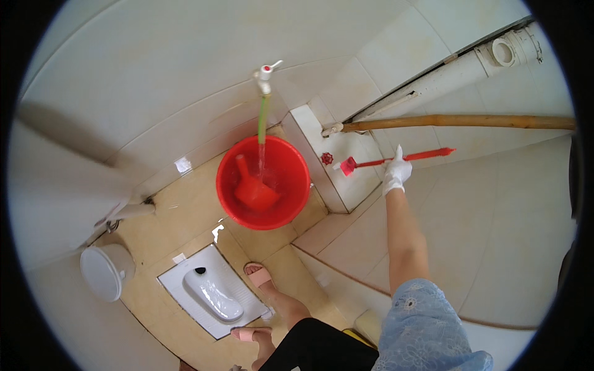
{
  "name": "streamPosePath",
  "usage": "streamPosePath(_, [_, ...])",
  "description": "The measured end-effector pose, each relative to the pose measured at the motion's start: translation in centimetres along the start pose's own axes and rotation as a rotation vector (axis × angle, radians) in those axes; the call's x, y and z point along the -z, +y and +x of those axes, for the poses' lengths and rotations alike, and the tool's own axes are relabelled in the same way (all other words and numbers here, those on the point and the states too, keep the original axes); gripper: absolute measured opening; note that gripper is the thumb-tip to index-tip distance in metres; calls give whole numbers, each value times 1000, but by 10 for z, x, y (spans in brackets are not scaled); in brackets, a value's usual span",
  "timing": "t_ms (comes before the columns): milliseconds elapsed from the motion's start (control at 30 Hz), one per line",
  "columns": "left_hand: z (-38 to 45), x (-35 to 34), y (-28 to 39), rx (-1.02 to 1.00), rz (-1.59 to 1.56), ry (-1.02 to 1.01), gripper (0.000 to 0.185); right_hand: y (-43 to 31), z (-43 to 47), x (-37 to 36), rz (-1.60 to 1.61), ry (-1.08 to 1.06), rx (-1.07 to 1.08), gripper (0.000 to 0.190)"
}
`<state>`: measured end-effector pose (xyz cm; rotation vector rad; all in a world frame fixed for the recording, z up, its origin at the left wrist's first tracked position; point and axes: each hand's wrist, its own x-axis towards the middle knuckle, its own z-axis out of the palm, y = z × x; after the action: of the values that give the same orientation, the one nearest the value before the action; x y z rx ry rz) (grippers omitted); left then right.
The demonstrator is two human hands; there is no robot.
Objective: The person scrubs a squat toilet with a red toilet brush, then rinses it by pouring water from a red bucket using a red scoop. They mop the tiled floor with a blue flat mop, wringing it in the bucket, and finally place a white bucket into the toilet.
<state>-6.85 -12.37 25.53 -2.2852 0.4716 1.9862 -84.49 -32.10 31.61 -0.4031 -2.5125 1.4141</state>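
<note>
My right hand [397, 173], in a white glove, grips the middle of a red long-handled brush [429, 154]. The brush lies level across the view, its pinkish-red head over a white tiled ledge [359, 185] near a red valve handwheel [327, 158]. Only a small pale bit, seemingly the gloved fingertips of my left hand [237, 368], shows at the bottom edge; whether it holds anything is hidden. Left of the ledge, a red plastic basin [222, 204] stands on the floor. Inside it a red dipper [256, 192] rests in water.
Water runs from a wall tap [265, 74] through a green hose [263, 118] into the basin. A squat toilet [211, 292] is set in the tiled floor beside my pink slippers. A lidded white bucket [109, 271] stands left. A bamboo pole [459, 121] and white drainpipe [445, 74] extend right.
</note>
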Motion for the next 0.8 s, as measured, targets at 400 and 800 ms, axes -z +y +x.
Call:
streamPosePath(400, [14, -39, 87, -18, 170, -7, 36, -17, 116, -111, 292, -625, -176, 55])
streamPosePath(800, [18, -10, 68, -13, 277, 15, 35, -12, 128, -125, -92, -739, 17, 67])
